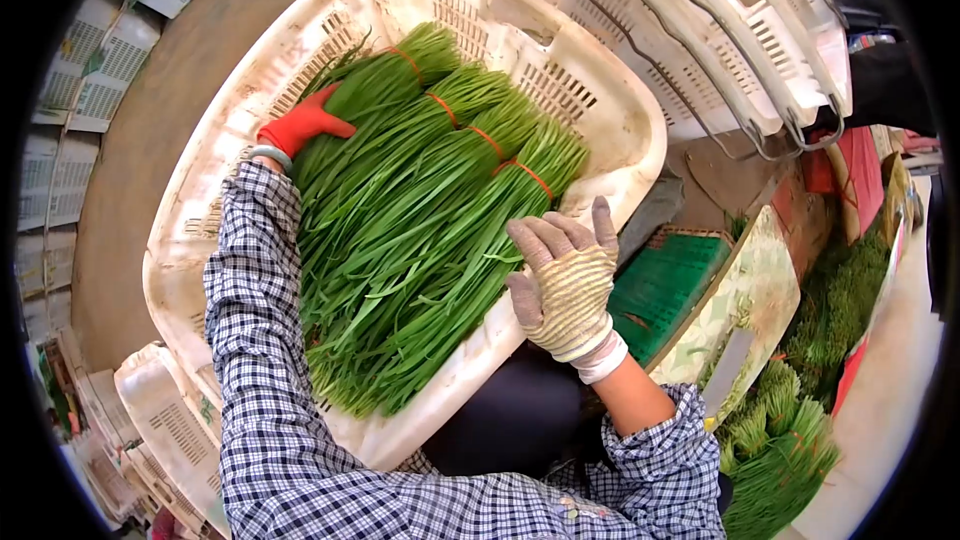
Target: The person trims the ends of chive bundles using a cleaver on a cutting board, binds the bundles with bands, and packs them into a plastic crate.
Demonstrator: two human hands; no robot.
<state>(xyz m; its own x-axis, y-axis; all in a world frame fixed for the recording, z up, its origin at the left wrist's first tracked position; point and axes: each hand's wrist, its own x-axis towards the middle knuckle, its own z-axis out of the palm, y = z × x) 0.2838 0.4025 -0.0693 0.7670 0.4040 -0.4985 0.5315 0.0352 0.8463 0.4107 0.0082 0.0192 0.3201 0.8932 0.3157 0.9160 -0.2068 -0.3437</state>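
A white plastic basket [610,115] holds several bundles of long green stalks [400,230], laid side by side and tied with red bands near their upper ends. My left hand [305,122], in a red glove, rests against the leftmost bundle with its thumb stretched over the stalks; some of its fingertips are hidden among the leaves. My right hand [565,275], in a striped gloved with grey fingertips, is above the basket's near right rim beside the rightmost bundle. Its fingers are spread and it holds nothing.
White crates [160,410] stand at the lower left, with more [85,70] along the far left. Upper right are crates with metal handles [690,40]. A green tray [665,290] lies at the right, and more tied green bundles [780,440] are at the lower right.
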